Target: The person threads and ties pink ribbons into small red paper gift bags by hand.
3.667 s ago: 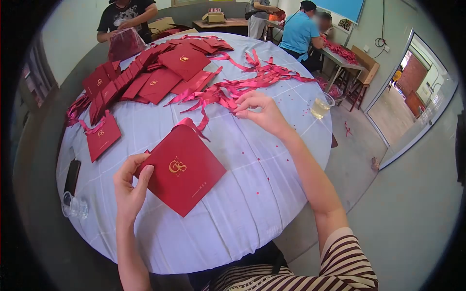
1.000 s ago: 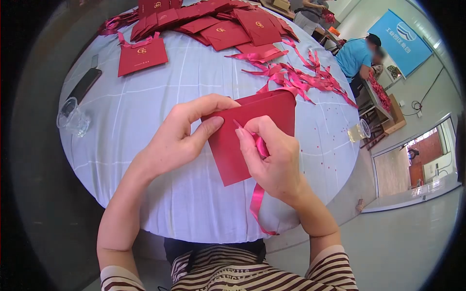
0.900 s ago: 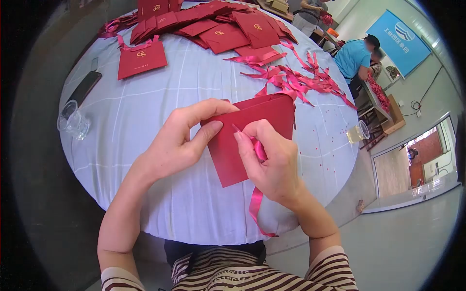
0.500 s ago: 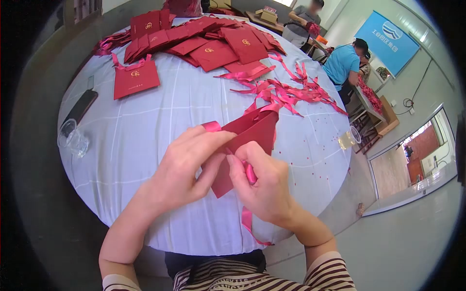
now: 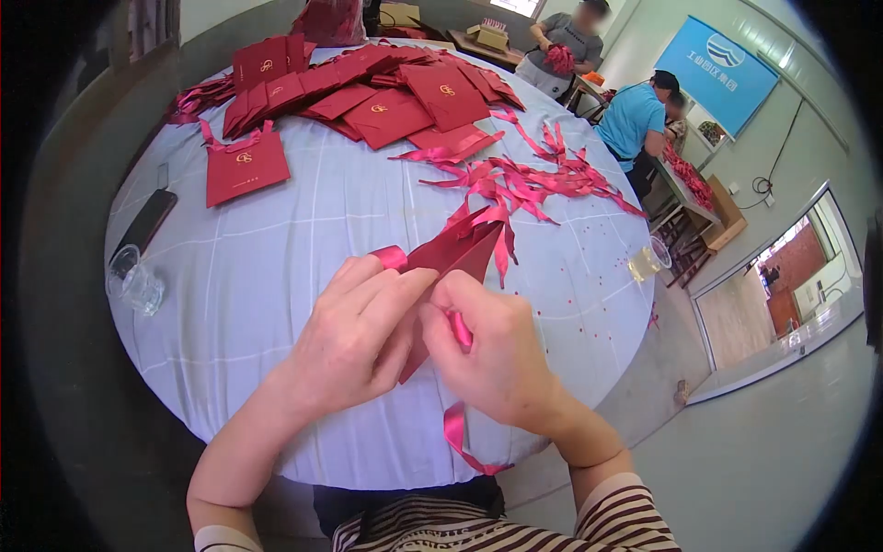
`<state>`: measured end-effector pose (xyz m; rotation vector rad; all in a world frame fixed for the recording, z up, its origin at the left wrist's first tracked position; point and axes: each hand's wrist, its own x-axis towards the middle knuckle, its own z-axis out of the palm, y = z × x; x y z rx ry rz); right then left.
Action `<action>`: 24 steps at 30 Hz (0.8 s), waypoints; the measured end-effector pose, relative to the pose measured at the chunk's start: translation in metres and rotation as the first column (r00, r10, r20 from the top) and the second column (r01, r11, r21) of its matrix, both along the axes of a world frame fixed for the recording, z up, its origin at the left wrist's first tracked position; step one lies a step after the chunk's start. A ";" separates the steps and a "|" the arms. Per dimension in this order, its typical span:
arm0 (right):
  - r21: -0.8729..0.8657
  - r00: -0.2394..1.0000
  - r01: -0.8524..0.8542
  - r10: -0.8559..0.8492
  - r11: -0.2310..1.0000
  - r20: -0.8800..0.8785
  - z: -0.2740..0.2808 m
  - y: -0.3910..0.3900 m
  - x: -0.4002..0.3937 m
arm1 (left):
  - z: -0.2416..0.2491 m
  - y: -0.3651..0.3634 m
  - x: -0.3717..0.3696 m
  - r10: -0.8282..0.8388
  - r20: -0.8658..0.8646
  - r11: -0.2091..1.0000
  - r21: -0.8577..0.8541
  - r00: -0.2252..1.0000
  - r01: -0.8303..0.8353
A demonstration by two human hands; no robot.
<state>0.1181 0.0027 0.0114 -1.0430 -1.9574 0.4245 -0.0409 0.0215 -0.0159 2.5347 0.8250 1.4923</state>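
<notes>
Hands point(image 5: 354, 336), 2, close together, clamped on 1 red bag point(image 5: 473, 254) and 1 pink ribbon point(image 5: 460, 330), 1 phone point(image 5: 147, 222) apart

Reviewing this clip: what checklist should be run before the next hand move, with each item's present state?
1. Left hand gripping the bag: ok.
2. Right hand holding the pink ribbon: ok.
3. Ribbon tip through a hole in the bag: cannot tell, fingers cover it.
4. Loose ribbons neatly sorted: not ok, they lie tangled.
5. Drink cup apart from both hands: ok.
6. Phone apart from both hands: ok.
</notes>
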 end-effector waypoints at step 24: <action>-0.004 0.996 -0.007 0.007 1.000 0.091 0.004 -0.003 0.009 | 0.002 0.000 0.004 -0.030 0.045 0.999 -0.031 0.999 0.031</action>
